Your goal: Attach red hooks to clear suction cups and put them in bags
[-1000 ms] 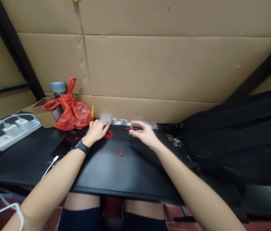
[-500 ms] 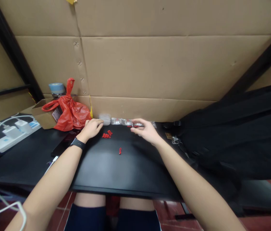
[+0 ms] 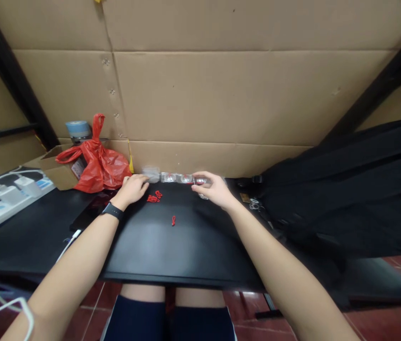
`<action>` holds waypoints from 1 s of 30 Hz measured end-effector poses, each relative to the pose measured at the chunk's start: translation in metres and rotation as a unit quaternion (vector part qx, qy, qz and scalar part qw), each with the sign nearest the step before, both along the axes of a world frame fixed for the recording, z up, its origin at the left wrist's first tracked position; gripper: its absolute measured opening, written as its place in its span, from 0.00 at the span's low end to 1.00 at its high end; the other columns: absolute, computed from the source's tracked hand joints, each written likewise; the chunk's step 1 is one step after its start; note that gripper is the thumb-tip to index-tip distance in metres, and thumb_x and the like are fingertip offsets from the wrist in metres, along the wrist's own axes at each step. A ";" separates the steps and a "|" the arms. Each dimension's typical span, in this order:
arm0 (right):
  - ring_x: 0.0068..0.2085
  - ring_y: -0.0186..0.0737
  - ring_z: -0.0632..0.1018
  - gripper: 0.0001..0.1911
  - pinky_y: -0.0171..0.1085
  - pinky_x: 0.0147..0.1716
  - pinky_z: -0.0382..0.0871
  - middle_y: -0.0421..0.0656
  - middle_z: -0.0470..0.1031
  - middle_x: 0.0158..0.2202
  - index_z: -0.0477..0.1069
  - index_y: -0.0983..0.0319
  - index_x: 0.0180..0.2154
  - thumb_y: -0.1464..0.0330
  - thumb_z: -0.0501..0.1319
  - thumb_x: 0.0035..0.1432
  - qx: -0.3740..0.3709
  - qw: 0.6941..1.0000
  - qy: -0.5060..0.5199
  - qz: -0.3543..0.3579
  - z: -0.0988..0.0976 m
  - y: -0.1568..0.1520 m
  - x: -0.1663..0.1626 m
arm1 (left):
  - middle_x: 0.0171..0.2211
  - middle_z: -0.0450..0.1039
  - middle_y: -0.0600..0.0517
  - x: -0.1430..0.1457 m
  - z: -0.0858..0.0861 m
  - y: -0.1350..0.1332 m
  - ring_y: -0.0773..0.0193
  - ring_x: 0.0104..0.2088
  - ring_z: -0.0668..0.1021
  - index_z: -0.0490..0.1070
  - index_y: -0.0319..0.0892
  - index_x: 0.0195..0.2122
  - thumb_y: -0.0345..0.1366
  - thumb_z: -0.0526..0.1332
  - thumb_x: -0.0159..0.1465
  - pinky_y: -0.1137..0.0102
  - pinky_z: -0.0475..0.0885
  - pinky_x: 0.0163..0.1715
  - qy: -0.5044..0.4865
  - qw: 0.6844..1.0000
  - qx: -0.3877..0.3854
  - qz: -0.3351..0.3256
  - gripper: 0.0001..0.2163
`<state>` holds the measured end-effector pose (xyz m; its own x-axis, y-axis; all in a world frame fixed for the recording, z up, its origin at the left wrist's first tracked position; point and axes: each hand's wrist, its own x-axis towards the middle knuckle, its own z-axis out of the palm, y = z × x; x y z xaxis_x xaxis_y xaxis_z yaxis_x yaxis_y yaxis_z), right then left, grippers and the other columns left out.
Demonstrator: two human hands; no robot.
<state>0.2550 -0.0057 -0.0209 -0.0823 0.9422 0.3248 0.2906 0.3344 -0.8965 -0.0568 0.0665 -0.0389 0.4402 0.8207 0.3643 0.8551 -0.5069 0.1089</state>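
Observation:
My left hand [image 3: 132, 189], a dark band on its wrist, rests at the back of the black table with fingers stretched out and thumb apart. Its fingertips reach the edge of a small stack of clear plastic bags [image 3: 151, 174]. My right hand [image 3: 214, 189] is closed, thumb and forefinger around a small clear plastic packet [image 3: 201, 181] with something red in it; the fingers partly hide it. Left of it, similar packets [image 3: 186, 178] lie in a row along the cardboard wall. Several red cord loops [image 3: 154, 197] sit in a pile, and a single red cord loop [image 3: 173, 220] lies nearer me.
A red plastic bag [image 3: 103, 166] and an open cardboard box [image 3: 56, 166] stand at the left. Beyond them is a white power strip [image 3: 12, 201] with chargers and cables. Black fabric [image 3: 346, 189] heaps up at the right. A cardboard wall [image 3: 204, 94] closes off the back.
The view has shifted slightly. My right hand has stayed near the row of packets, its fingers slightly turned. My left hand remains beside the clear bags.

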 end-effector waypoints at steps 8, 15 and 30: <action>0.35 0.41 0.82 0.24 0.44 0.41 0.78 0.50 0.77 0.50 0.73 0.61 0.48 0.63 0.70 0.49 0.055 0.998 0.007 -0.028 0.006 0.001 0.008 | 0.46 0.77 0.45 0.012 0.037 -0.030 0.54 0.47 0.77 0.67 0.43 0.55 0.33 0.55 0.69 0.61 0.64 0.47 -0.098 0.975 0.199 -0.021 0.14; 0.35 0.40 0.82 0.23 0.43 0.42 0.77 0.49 0.78 0.49 0.73 0.62 0.48 0.64 0.69 0.50 0.079 0.996 -0.024 -0.034 0.010 0.002 0.012 | 0.38 0.77 0.48 0.077 0.025 -0.071 0.58 0.40 0.77 0.70 0.42 0.40 0.37 0.53 0.72 0.64 0.62 0.43 0.030 0.975 0.139 -0.170 0.08; 0.32 0.37 0.77 0.16 0.34 0.34 0.68 0.41 0.80 0.35 0.77 0.61 0.41 0.68 0.70 0.48 0.035 0.922 -0.380 0.071 0.031 -0.023 0.007 | 0.61 0.67 0.49 0.076 0.001 -0.069 0.53 0.60 0.68 0.70 0.55 0.57 0.52 0.44 0.73 0.60 0.58 0.53 0.063 0.965 -0.092 -0.239 0.22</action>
<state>0.2619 -0.0289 0.0100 -0.4316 0.8836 0.1814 0.7744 0.4661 -0.4279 0.0189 -0.0029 -0.0376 0.8155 0.5589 0.1504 0.5410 -0.8284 0.1450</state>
